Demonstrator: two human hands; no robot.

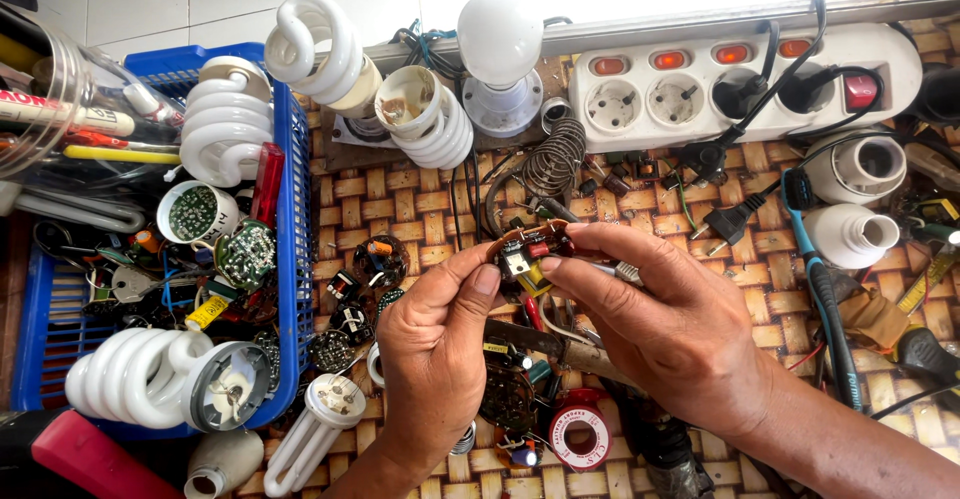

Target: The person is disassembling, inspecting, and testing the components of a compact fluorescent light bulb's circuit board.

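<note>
We are holding 1 small round circuit board (525, 249) above the middle of the woven bench (400, 209), between both hands. Our left hand (435, 344) is pinching the board's left edge with thumb and forefinger closed on it. Our right hand (665, 324) is gripping the board's right side with its fingertips and is also keeping 1 thin metal tool (625, 273) tucked against the palm.

We are counting 1 white power strip (740, 84) at the top of the bench, showing 4 lit orange switches, 1 red switch and 4 sockets; 2 of the sockets are carrying black plugs. 1 loose black plug (728, 223) is lying just below it. 1 round white bulb (500, 39) is standing to the strip's left, and 1 coiled wire stand (556, 157) is lying below that bulb.

We are noting 1 blue basket (292, 219) on the left, holding spiral lamps and loose boards. In all, 4 spiral lamps are showing across the bench and the basket, and 1 straight-tube lamp (315, 429) is lying near our left wrist. 1 red solder spool (581, 437) is lying under our right hand. 2 white lamp bases (855, 199) are resting at the right.
</note>
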